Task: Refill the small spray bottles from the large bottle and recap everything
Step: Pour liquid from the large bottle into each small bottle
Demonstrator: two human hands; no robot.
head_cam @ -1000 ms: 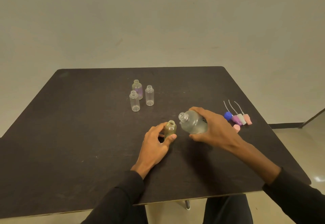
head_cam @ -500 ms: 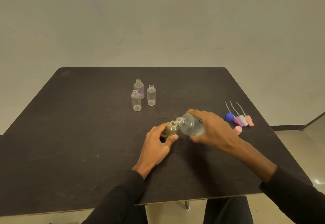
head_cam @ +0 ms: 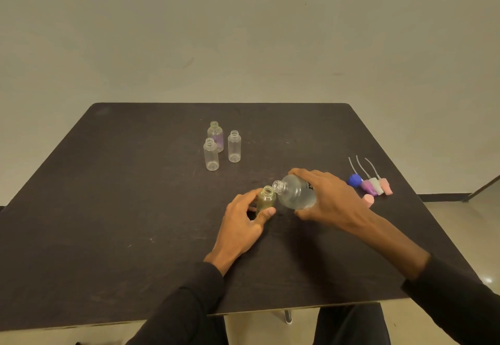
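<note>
My left hand [head_cam: 243, 225] grips a small yellowish spray bottle [head_cam: 265, 200] standing uncapped on the dark table [head_cam: 108, 209]. My right hand [head_cam: 330, 198] holds the large clear bottle [head_cam: 295, 192] tilted to the left, its open neck just above and touching the rim of the small bottle. Three more small uncapped bottles stand farther back: one with a purple tint [head_cam: 216, 135], and two clear ones [head_cam: 211, 154] [head_cam: 234, 146]. Whether liquid is flowing cannot be made out.
At the right of the table lie several spray caps with thin tubes: blue [head_cam: 355, 179], purple [head_cam: 367, 186], white [head_cam: 375, 184] and pink [head_cam: 385, 186]. A round pink cap [head_cam: 368, 200] lies just in front of them. The table's front edge is close to my body.
My right hand has brought the large bottle down and left, tilting it further until its neck meets the small bottle's mouth. My left hand stays on the small bottle.
</note>
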